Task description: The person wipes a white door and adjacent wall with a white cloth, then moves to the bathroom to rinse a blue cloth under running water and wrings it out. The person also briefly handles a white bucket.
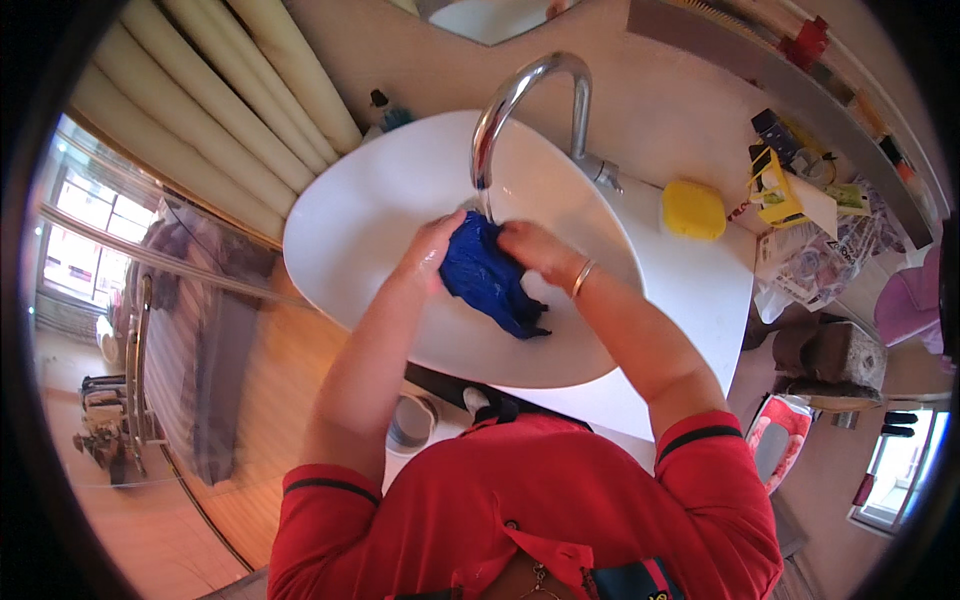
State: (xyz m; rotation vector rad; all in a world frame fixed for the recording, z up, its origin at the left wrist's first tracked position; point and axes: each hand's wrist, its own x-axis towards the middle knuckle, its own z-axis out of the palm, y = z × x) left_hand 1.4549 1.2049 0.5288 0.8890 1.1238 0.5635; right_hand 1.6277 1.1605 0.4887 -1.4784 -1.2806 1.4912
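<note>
A wet, dark blue cloth point(484, 274) hangs between my two hands, over the white basin point(337, 217). My left hand point(435, 244) grips its upper left edge, and water glistens on the wrist. My right hand point(536, 251), below a bracelet, holds the cloth's upper right side. The lower end droops in folds toward the bottom of the basin. Directly above the cloth is the spout of a curved chrome faucet point(484, 142), and a thin stream of water falls from it onto the cloth's top edge. The fingertips are partly hidden by the fabric.
On the white counter point(690, 300) right of the basin lies a yellow soap box point(694, 210). Packages and a yellow holder point(780, 191) stand farther right. A cream curtain point(225, 97) hangs close to the basin's left rim. Below the counter is a round bin point(412, 424).
</note>
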